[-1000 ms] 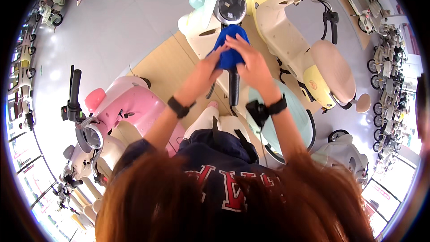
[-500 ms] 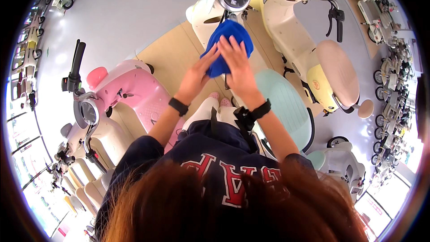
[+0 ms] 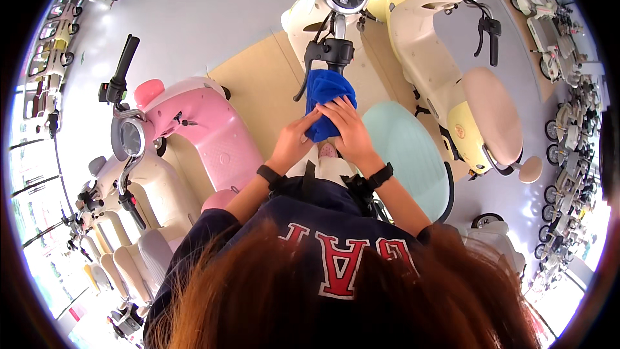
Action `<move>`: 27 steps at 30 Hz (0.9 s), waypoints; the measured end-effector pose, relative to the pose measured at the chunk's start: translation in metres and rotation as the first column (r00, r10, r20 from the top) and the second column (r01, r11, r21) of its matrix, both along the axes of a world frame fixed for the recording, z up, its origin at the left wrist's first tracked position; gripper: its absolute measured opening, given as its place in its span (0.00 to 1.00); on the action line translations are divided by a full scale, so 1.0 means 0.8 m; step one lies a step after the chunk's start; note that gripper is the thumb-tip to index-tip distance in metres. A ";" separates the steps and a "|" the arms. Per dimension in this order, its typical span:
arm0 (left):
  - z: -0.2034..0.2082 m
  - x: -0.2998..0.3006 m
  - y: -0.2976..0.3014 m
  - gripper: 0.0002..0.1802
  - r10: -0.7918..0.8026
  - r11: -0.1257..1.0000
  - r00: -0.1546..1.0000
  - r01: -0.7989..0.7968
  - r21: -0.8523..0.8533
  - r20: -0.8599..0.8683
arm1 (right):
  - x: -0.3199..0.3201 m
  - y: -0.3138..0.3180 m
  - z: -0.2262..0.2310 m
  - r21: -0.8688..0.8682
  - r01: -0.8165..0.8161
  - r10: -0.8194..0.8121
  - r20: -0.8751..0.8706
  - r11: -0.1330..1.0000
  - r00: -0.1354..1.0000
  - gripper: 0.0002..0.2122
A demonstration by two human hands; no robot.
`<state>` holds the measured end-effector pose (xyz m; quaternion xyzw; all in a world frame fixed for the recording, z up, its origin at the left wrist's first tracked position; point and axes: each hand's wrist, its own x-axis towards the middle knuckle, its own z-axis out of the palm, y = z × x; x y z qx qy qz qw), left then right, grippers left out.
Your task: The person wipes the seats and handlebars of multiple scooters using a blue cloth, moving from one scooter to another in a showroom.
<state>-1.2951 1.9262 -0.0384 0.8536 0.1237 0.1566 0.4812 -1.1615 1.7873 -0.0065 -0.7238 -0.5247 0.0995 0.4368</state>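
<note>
Both hands, left hand (image 3: 292, 144) and right hand (image 3: 347, 130), clutch a blue cloth (image 3: 327, 100) hiding the scooter's stem.

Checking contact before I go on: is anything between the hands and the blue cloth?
Nothing visible. Both the left hand and right hand rest directly on the blue cloth, just below the scooter's black handlebar stem.
</note>
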 end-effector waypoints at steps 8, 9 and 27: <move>0.124 0.068 0.064 0.30 -0.008 0.959 0.978 -0.051 0.278 0.208 | 0.055 0.051 0.087 0.187 0.066 -0.078 0.057 0.980 0.995 0.28; 0.145 0.085 0.069 0.31 -0.004 0.967 0.966 -0.062 0.246 0.259 | 0.066 0.063 0.106 0.245 0.077 -0.108 0.114 0.966 0.988 0.28; -0.007 0.008 0.025 0.33 0.144 0.950 0.983 -0.170 0.262 0.114 | 0.002 0.049 -0.015 -0.049 0.031 -0.007 0.417 0.998 0.909 0.20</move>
